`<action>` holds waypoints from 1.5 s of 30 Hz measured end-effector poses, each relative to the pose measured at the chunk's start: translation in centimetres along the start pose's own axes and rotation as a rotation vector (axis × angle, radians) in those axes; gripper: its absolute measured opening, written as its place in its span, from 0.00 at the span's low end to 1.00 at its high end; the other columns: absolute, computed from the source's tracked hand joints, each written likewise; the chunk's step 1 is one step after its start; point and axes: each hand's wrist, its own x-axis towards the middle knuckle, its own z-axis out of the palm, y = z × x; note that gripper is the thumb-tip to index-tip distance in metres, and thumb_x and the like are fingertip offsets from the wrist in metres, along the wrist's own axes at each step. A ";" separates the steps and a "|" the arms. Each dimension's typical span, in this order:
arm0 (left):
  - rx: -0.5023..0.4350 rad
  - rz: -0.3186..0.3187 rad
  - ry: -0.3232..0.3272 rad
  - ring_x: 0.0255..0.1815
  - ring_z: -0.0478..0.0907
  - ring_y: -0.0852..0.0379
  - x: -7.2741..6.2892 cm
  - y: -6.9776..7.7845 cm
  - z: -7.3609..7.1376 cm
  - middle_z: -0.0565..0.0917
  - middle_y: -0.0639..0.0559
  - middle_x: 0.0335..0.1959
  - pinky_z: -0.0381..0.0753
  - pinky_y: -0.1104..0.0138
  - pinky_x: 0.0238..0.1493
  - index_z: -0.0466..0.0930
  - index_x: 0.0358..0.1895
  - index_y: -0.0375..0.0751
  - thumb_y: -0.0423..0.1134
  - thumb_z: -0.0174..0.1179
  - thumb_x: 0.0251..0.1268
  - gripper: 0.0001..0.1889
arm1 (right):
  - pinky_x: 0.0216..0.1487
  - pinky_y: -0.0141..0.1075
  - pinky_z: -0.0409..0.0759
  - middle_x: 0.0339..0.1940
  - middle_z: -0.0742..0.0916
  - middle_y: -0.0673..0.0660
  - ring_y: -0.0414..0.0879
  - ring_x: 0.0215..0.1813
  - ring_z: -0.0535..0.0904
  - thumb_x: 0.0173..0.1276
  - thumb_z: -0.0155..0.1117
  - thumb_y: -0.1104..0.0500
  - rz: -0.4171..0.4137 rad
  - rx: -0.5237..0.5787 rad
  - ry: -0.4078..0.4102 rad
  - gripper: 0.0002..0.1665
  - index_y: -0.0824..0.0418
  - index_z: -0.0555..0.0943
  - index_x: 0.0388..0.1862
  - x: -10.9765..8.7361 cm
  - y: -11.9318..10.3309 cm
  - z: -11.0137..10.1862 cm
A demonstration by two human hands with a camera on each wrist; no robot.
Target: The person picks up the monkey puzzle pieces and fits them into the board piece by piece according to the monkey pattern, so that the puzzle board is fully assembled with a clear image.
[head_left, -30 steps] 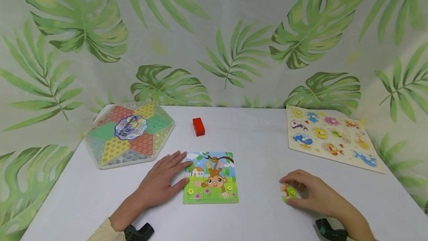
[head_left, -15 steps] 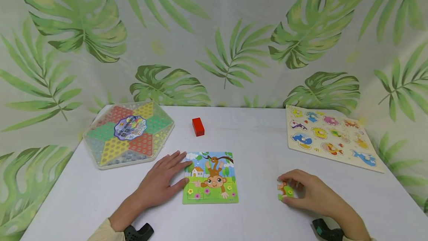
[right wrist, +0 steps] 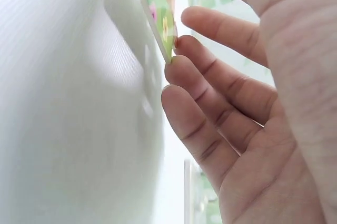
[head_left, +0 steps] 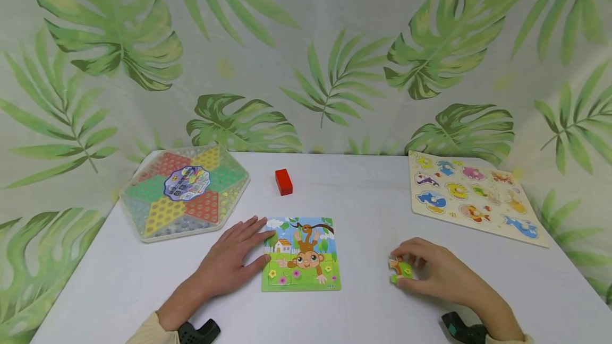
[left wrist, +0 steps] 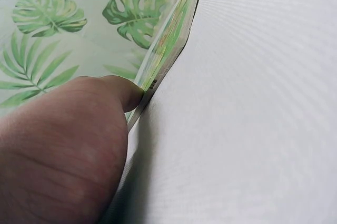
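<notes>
A square jigsaw puzzle (head_left: 306, 259) with a hanging monkey, a house and flowers lies flat on the white table. My left hand (head_left: 231, 264) rests at its left edge, fingers spread, with the thumb touching the board's side. In the left wrist view the thumb (left wrist: 129, 92) meets the puzzle's edge (left wrist: 167, 50). Right of the board, my right hand (head_left: 435, 269) pinches a jigsaw piece (head_left: 400, 269) with brown, green and a yellow flower between thumb and fingers. The piece (right wrist: 162, 13) stands tilted off the table in the right wrist view, where the thumb is mostly cut off.
A hexagonal Chinese checkers board (head_left: 186, 190) lies at the back left. Behind the puzzle is a red block (head_left: 284, 181). A wooden animal peg puzzle (head_left: 473, 195) lies at the back right. A leaf-printed cloth (head_left: 334, 57) hangs behind the white table (head_left: 363, 195).
My right hand has moved a little to the left with the jigsaw piece in its grip. The left hand and the puzzle board have stayed put.
</notes>
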 end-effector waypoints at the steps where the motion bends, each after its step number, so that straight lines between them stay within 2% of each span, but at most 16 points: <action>1: 0.001 -0.002 -0.001 0.83 0.58 0.48 0.0 0.0 0.0 0.67 0.50 0.80 0.57 0.47 0.82 0.75 0.72 0.52 0.52 0.63 0.71 0.29 | 0.37 0.28 0.80 0.48 0.83 0.39 0.32 0.41 0.76 0.62 0.78 0.41 0.004 0.000 -0.008 0.21 0.44 0.85 0.51 0.1 -0.1 0.0; 9: 0.002 -0.014 -0.010 0.83 0.58 0.48 0.0 0.2 -0.1 0.67 0.51 0.80 0.57 0.47 0.82 0.75 0.73 0.53 0.53 0.63 0.71 0.29 | 0.40 0.30 0.81 0.49 0.82 0.40 0.32 0.42 0.77 0.64 0.76 0.40 0.002 0.001 -0.066 0.16 0.40 0.87 0.49 1.2 -1.2 0.0; 15: 0.002 -0.006 0.000 0.83 0.58 0.47 0.0 0.1 -0.1 0.67 0.50 0.80 0.57 0.47 0.81 0.75 0.72 0.52 0.52 0.63 0.71 0.28 | 0.42 0.31 0.83 0.48 0.81 0.38 0.32 0.42 0.77 0.65 0.77 0.45 -0.077 -0.020 -0.042 0.15 0.41 0.87 0.49 2.4 -1.9 0.0; 19: -0.001 0.001 0.006 0.83 0.59 0.47 0.0 0.0 0.0 0.68 0.50 0.79 0.58 0.48 0.81 0.76 0.72 0.53 0.53 0.63 0.71 0.28 | 0.42 0.32 0.83 0.48 0.82 0.39 0.32 0.42 0.77 0.62 0.80 0.51 -0.136 -0.027 -0.020 0.16 0.43 0.87 0.49 3.2 -2.6 0.1; 23: -0.011 0.002 0.008 0.82 0.59 0.47 -0.1 -0.1 0.0 0.68 0.51 0.79 0.58 0.48 0.81 0.76 0.72 0.53 0.53 0.63 0.71 0.28 | 0.43 0.33 0.84 0.49 0.82 0.39 0.33 0.43 0.77 0.61 0.80 0.52 -0.171 -0.032 -0.013 0.18 0.43 0.87 0.49 4.0 -3.2 0.5; 32: -0.014 0.000 0.016 0.82 0.59 0.47 -0.1 -0.1 0.0 0.68 0.51 0.79 0.59 0.48 0.81 0.77 0.72 0.54 0.53 0.64 0.70 0.28 | 0.48 0.33 0.85 0.50 0.82 0.39 0.33 0.46 0.78 0.60 0.80 0.51 -0.178 -0.025 -0.041 0.18 0.44 0.87 0.49 6.0 -5.0 1.7; 40: -0.007 -0.001 0.013 0.82 0.59 0.47 -0.1 -0.1 0.1 0.67 0.52 0.80 0.59 0.48 0.81 0.76 0.72 0.54 0.53 0.63 0.71 0.28 | 0.48 0.33 0.85 0.50 0.82 0.40 0.34 0.45 0.79 0.62 0.79 0.49 -0.208 -0.006 -0.058 0.17 0.45 0.87 0.49 7.1 -6.4 3.0; 45: -0.005 -0.006 0.007 0.83 0.58 0.47 -0.1 0.0 0.0 0.67 0.52 0.80 0.59 0.48 0.81 0.76 0.72 0.54 0.54 0.63 0.71 0.28 | 0.50 0.33 0.84 0.50 0.82 0.38 0.34 0.46 0.78 0.61 0.79 0.47 -0.181 -0.011 -0.086 0.17 0.44 0.87 0.48 7.7 -7.2 3.9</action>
